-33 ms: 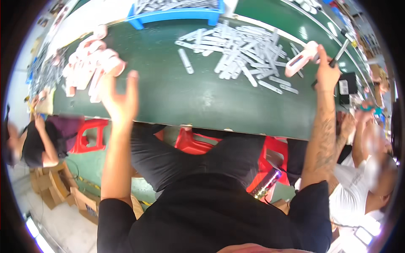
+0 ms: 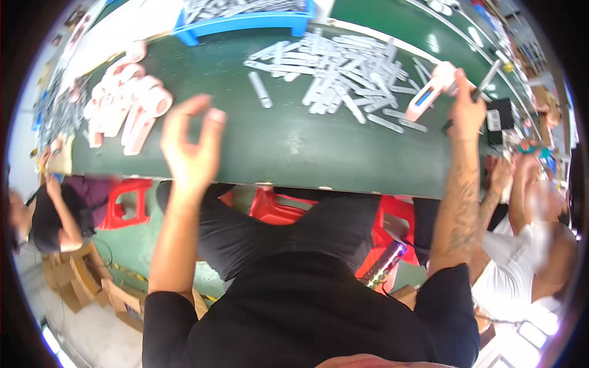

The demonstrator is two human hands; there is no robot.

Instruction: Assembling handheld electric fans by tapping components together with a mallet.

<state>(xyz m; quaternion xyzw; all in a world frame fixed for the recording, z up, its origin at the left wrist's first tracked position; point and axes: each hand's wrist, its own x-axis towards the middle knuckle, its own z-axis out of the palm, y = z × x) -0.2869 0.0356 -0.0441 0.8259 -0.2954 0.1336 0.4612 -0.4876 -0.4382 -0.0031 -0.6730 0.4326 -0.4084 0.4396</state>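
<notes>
My left hand (image 2: 191, 147) is over the near left part of the green table, thumb and fingers curved apart with nothing between them. It is just right of a heap of pale pink plastic housings (image 2: 126, 101), each with a round head and a long handle. At the right, my right hand (image 2: 467, 113) is closed on a similar pink housing (image 2: 429, 92), tilted, its handle pointing down and left. A blue strip shows in its long slot. A dark slim tool (image 2: 486, 81) lies across the same hand; whether the fingers grip it I cannot tell.
Light grey flat strips (image 2: 343, 70) lie heaped mid-table, one strip (image 2: 260, 89) apart. A blue bin (image 2: 245, 23) of grey parts stands at the far edge. A black box (image 2: 500, 121) is right of my right hand. A person in white (image 2: 512, 257) sits at the right, another person (image 2: 58, 211) left.
My left hand has moved right, away from the pink heap, still empty. The pink housing in my right hand has turned slightly, and the blue strip in its slot now shows.
</notes>
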